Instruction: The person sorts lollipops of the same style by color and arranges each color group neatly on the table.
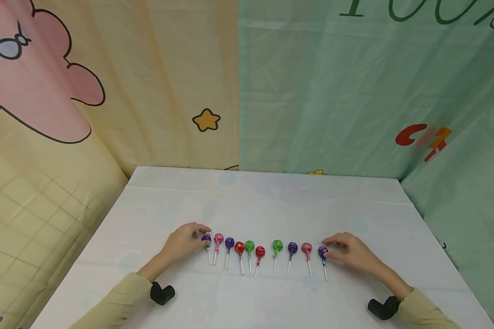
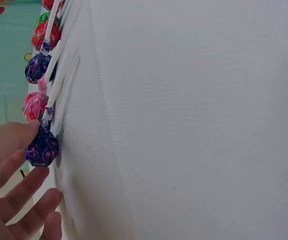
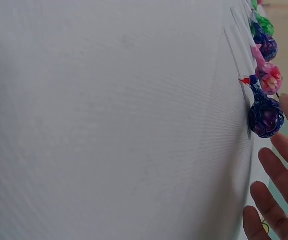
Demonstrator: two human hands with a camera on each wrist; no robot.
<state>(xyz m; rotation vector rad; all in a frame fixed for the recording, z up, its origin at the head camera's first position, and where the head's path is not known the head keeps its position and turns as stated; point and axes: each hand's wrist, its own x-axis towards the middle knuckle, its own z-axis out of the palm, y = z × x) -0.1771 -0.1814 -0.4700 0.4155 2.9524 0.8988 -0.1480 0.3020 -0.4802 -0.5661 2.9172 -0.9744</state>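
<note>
A row of wrapped lollipops lies across the white table, sticks toward the person. At its left end, the left hand (image 1: 182,241) has thumb and forefinger on either side of a purple lollipop (image 2: 42,150), fingertips right at its candy. The right hand (image 1: 354,254) holds the purple lollipop (image 3: 267,118) at the right end in the same way, its other fingers spread. Next to the left one lies a pink lollipop (image 1: 218,238), then purple, red (image 1: 239,247), green (image 1: 249,246) and red ones. After a wider gap come green (image 1: 277,245), purple (image 1: 292,248) and pink (image 1: 306,247) lollipops.
The white table (image 1: 263,205) reaches back to a yellow curtain (image 1: 169,82) and a green curtain (image 1: 313,91). Black wrist mounts (image 1: 162,293) show by both sleeves.
</note>
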